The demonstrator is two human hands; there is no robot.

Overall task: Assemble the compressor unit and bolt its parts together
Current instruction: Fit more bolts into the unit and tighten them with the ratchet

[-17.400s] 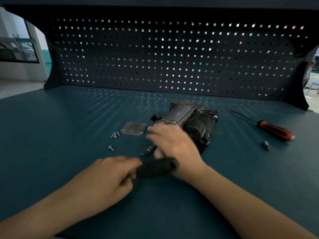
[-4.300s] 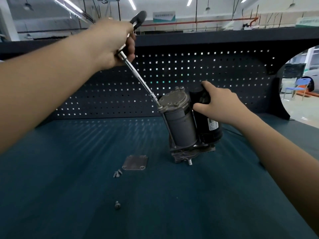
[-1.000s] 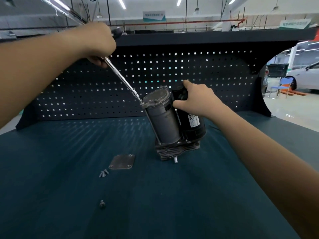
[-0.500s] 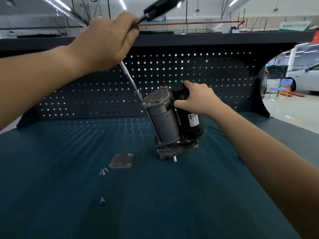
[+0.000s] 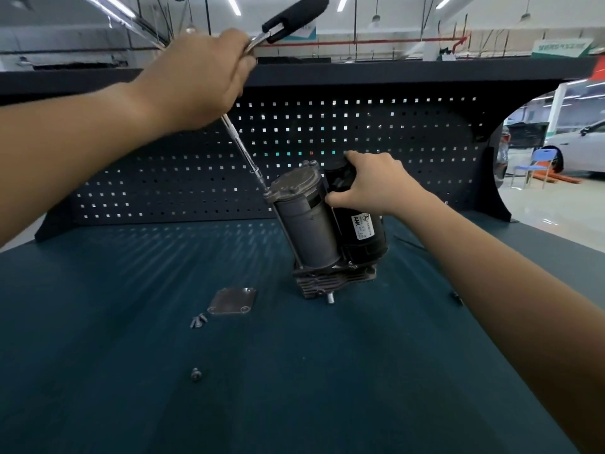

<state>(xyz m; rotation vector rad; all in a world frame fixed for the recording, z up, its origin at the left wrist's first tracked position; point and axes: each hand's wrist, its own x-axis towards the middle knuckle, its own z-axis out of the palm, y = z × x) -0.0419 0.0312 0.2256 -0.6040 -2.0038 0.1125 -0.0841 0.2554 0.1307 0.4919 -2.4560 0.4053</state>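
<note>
Swung the ratchet (image 5: pixel 291 18) another stroke, left hand (image 5: pixel 199 80) fingers wrapped round it; steadying the tilted compressor unit (image 5: pixel 314 231) with curled right hand (image 5: pixel 370 185) fingers; probably still bolting down its end cap (image 5: pixel 294 185)

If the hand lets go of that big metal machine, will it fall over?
Probably. The compressor stands tilted on its finned end, steadied by the right hand gripping its top while the ratchet in the left hand bears on it, so it would likely tip. It looks like solid metal, probably heavy for its size.
</note>
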